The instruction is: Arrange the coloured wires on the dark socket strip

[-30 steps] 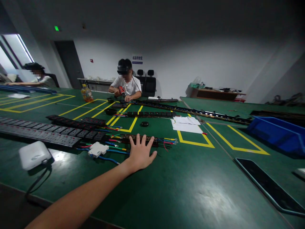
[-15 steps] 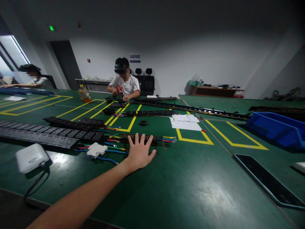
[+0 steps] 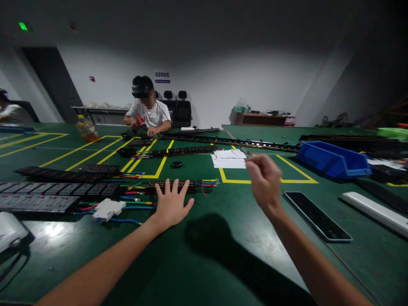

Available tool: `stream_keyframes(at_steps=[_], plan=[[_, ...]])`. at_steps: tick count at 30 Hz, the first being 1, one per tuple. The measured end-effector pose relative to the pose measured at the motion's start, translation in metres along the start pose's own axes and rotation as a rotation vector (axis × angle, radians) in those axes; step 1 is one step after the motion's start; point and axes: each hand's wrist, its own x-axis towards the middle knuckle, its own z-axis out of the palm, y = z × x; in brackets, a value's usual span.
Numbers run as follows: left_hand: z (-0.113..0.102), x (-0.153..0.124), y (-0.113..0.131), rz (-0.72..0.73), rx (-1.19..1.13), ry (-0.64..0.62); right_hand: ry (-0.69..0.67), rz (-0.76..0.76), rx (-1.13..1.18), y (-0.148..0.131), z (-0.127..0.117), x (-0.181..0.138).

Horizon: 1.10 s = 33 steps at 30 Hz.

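My left hand [image 3: 172, 202] lies with its fingers spread, the fingertips over a strip of bundled wires [image 3: 204, 186] with ring terminals at the right end. To its left, a white breaker [image 3: 108, 209] with blue wires sits beside rows of black and grey socket strips [image 3: 38, 204]. My right hand [image 3: 265, 177] is raised above the table with its fingers curled closed. What it pinches, if anything, cannot be made out. Just beyond it lie white paper sheets [image 3: 228, 160].
A phone [image 3: 315, 216] and a long white bar [image 3: 376, 210] lie at the right. A blue bin [image 3: 333, 161] stands behind them. A small black round object [image 3: 176, 164] is at mid-table. Across the table, a person [image 3: 149, 111] holds a red power tool near a bottle [image 3: 86, 128].
My right hand has come into view, closed, above the table. The whole view has turned to the right. My left hand stays spread by the wires.
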Motion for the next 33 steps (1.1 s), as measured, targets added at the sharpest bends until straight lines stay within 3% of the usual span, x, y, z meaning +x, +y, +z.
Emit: stream_keyframes(at_steps=[6,13,21,27,33], plan=[[-0.002,0.002,-0.002,0.008,0.008,-0.032,-0.171,0.37,0.002,0.047,0.045,-0.002],[-0.009,0.003,0.0,0.009,0.034,-0.047,-0.273,0.211,-0.15,0.056,0.057,-0.03],[-0.015,0.003,0.001,0.012,0.044,-0.072,-0.239,0.179,-0.177,0.046,0.053,-0.035],[-0.015,0.004,0.002,0.007,0.058,-0.074,-0.386,0.168,-0.198,0.041,0.051,-0.039],[-0.018,0.003,0.005,-0.002,0.068,-0.075,-0.246,0.199,-0.123,0.037,0.051,-0.04]])
